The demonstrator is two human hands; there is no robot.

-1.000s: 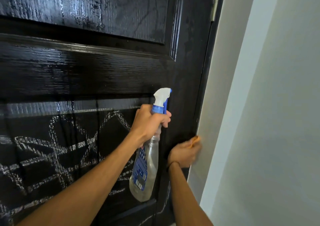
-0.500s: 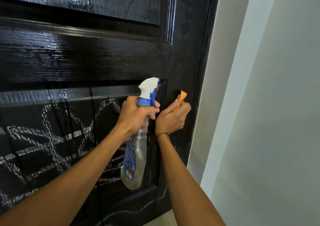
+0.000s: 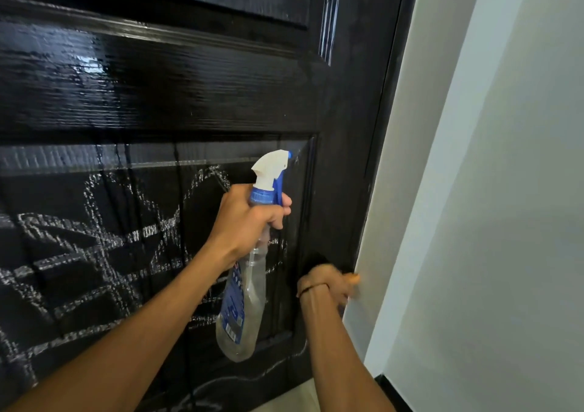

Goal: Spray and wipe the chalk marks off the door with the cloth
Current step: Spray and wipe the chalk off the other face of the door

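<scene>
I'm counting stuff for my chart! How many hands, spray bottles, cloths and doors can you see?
Hands: 2, left hand gripping the spray bottle, right hand with the cloth
Spray bottles: 1
Orange cloths: 1, mostly hidden
Black doors: 1, chalk-marked
Total: 5

Glossy black door (image 3: 189,89), white chalk marks (image 3: 94,237), orange cloth (image 3: 354,278)

Two bare forearms, no sleeves in view, thin dark band (image 3: 311,287) around the right wrist
</scene>
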